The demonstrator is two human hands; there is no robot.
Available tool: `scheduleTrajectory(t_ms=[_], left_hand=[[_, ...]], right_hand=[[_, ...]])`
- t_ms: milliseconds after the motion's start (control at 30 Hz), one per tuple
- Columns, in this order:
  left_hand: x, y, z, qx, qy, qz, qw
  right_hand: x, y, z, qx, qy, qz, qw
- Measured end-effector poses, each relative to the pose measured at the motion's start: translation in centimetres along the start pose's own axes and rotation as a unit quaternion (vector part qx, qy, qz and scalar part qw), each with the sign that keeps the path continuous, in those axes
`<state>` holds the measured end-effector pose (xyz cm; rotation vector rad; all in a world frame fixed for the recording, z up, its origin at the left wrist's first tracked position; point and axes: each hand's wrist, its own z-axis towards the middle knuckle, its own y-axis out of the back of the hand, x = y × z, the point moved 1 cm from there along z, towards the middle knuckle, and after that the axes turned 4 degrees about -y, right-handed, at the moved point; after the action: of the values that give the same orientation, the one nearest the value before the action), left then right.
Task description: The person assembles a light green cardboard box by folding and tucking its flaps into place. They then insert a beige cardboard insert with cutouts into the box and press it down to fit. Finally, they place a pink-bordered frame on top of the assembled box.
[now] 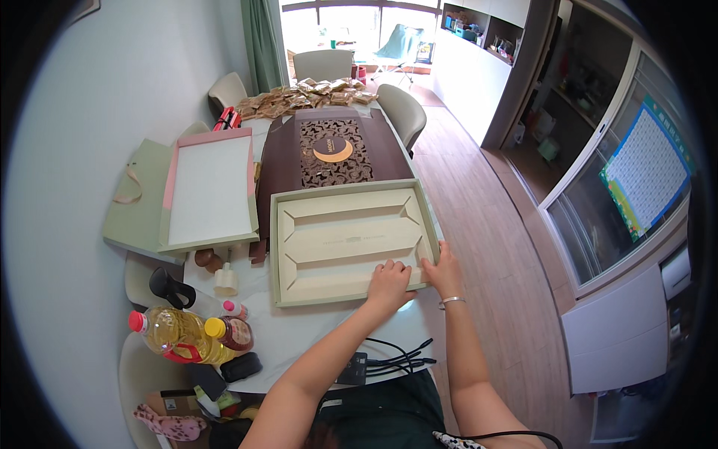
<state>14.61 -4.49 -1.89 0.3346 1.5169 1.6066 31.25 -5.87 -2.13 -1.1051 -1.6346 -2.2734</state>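
A shallow pale green box point(278, 269) lies on the table in front of me, with a cream cardboard insert point(351, 241) folded inside it, leaving two long recesses. My left hand point(389, 287) is at the near side towards the right corner, its bent fingers closed over the insert's near strip. At that same corner my right hand point(444, 271) grips the box's right wall, thumb on the inner side and fingers partly hidden outside. A bracelet is on the right wrist. Beyond the box lies a dark brown cut-out panel point(280, 153) with a gold crescent.
A pink-and-green box lid point(211, 191) rests on the left over a green folder-like case point(134, 202). Many small packets point(314, 97) are heaped at the far end. An oil bottle point(170, 329), a yellow-capped jar point(235, 334) and black cables point(396, 361) are near me.
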Motion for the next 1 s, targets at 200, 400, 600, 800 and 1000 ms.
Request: scheduleTrajectory(t_ms=[200, 400, 600, 800, 1000], left_hand=[[0.1, 0.3, 0.2, -0.008, 0.019, -0.047, 0.999], [0.7, -0.7, 0.2, -0.031, 0.059, -0.039, 0.997], [1.8, 1.1, -1.4, -0.054, -0.009, -0.07, 0.996], [6.3, 5.6, -7.4, -0.021, 0.013, 0.037, 0.999], [8.0, 5.9, -10.5, -0.098, 0.056, 0.03, 0.993]], right_hand=[[0.0, -0.9, 0.0, -0.105, 0.066, -0.028, 0.992], [1.8, 1.4, -3.3, 0.079, 0.272, -0.033, 0.958], [1.7, 2.6, -5.2, 0.117, 0.317, -0.029, 0.941], [0.7, 1.8, -3.8, 0.14, 0.311, -0.06, 0.938], [5.6, -1.2, -5.7, 0.114, 0.335, -0.184, 0.917]])
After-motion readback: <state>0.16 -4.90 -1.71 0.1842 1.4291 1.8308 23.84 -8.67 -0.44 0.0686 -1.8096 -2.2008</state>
